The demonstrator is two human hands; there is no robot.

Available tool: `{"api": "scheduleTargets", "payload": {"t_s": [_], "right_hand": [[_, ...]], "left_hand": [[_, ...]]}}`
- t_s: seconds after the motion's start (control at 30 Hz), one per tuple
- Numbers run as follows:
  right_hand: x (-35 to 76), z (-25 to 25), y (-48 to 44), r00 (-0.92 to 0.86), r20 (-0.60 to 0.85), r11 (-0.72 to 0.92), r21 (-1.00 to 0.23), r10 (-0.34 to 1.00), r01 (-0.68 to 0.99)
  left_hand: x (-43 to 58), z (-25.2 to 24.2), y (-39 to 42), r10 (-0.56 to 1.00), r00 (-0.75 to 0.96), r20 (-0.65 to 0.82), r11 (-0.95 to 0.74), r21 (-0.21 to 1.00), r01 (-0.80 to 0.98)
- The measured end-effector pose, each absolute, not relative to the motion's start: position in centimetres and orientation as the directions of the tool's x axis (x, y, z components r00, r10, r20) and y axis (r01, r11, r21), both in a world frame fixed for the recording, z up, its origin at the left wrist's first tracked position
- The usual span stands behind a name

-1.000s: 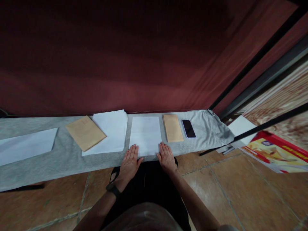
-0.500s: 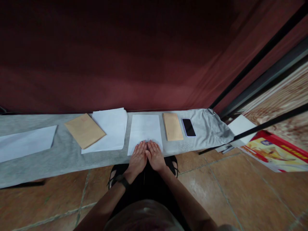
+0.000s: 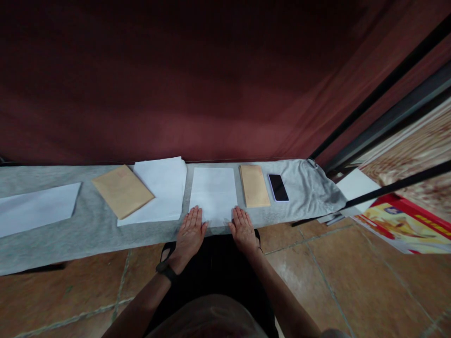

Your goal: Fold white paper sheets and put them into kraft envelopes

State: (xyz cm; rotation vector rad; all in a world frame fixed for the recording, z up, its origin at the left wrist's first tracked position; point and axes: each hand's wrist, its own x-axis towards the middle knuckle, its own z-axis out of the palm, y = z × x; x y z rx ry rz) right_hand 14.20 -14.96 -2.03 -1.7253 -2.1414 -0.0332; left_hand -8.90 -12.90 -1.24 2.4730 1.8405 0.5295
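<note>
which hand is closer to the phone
The right hand: it lies at the near right corner of the white sheet, left of the phone. The left hand is farther left, at the sheet's near left corner.

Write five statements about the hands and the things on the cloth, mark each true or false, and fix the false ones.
1. The left hand rests at the middle sheet's near left corner. True.
2. The right hand is a fist. False: the right hand lies flat.
3. A brown envelope overlaps white sheets. True.
4. The phone lies on the middle sheet. False: the phone lies on the grey cloth.
5. The hands are apart. True.
</note>
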Motion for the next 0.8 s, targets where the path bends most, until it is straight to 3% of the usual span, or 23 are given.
{"api": "scheduleTargets", "payload": {"t_s": [0.23,0.4,0.57,0.8], "right_hand": [[13.1,-1.2,-13.3,-0.088,0.34,0.22,-0.371,0.936,0.902],[9.5,0.1,-9.8,-0.183,0.288,0.299,-0.437,0.94,0.848],[7.7,-0.3,-7.5,-0.212,0.242,0.297,-0.405,0.947,0.865],[9.1,-2.0,-7.3,-0.158,0.258,0.233,-0.293,0.953,0.927]], "left_hand": [[-7.5,-0.4,-11.4,0.924,0.27,0.269,-0.335,0.238,0.912],[-5.1,-0.1,-8.3,0.9,0.392,0.188,-0.431,0.254,0.866],[-4.8,-0.6,-6.0,0.917,0.387,0.091,-0.398,0.233,0.887],[-6.8,-1.8,-5.4,0.946,0.27,0.178,-0.305,0.213,0.928]]}}
